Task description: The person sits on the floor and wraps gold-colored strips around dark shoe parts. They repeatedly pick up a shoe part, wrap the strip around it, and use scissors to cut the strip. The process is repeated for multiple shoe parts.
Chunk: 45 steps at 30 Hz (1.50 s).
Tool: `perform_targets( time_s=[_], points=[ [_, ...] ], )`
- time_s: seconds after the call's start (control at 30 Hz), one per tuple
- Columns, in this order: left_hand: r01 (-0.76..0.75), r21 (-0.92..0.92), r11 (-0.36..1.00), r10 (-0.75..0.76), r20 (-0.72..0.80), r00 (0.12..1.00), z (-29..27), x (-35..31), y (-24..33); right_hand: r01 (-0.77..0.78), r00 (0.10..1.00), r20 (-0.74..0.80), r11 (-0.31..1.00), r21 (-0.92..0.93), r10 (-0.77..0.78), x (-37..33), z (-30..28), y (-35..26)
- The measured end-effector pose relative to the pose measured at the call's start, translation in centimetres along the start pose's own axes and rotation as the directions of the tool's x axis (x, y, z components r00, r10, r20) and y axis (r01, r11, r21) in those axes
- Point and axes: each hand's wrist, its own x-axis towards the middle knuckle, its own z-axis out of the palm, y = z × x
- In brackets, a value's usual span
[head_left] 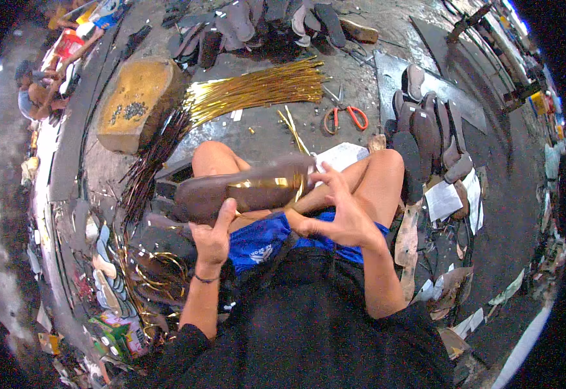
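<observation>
My left hand (212, 238) grips a brown shoe sole (205, 196) across my lap, its thumb pressed on the near edge. A shiny gold strip (263, 183) lies over the sole's middle. Beside the sole's right end, my right hand (346, 217) is open, thumb and forefinger spread apart; that end of the sole is blurred. A short gold strip end (299, 193) hangs between sole and hand. Just beyond the sole, a few loose gold strips (289, 126) lie on the floor near a white sheet (342, 155).
A large bundle of gold strips (257, 92) lies ahead, beside a yellowish block (141, 87) bearing small dark bits. Orange-handled scissors (346, 119) rest right of it. Brown soles (425, 129) pile up at right, more soles (234, 26) at the far side. Another person (36, 94) sits far left.
</observation>
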Motion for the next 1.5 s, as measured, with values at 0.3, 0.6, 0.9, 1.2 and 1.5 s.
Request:
perform_targets(
  time_s=[0.3, 0.6, 0.9, 1.2, 1.5],
  points=[
    [0.695, -0.419, 0.585, -0.413, 0.583, 0.699, 1.8, -5.5, -5.8, 0.088, 0.918, -0.369, 0.982, -0.165, -0.145, 5.5, -2.5, -1.2],
    [0.603, -0.233, 0.763, -0.402, 0.561, 0.724, 2.7, -5.8, -5.6, 0.025, 0.952, -0.301, 0.996, -0.088, -0.051, 5.2, -2.0, -0.9],
    [0.278, 0.091, 0.956, -0.289, 0.445, 0.848, 6.9, -3.2, -3.8, -0.008, 0.944, -0.328, 0.998, 0.06, 0.027, 7.4, -1.4, 3.7],
    [0.586, -0.807, 0.08, -0.328, 0.533, 0.78, 2.2, 1.2, -3.8, -0.36, 0.931, 0.3, 0.392, 0.846, 0.208, 1.8, 2.5, -0.3],
    [0.708, -0.522, 0.475, -0.533, 0.469, 0.704, 1.2, 1.3, -5.2, -0.321, 0.936, 0.147, 0.612, 0.723, 0.318, 2.8, 3.1, 0.6]
  ],
)
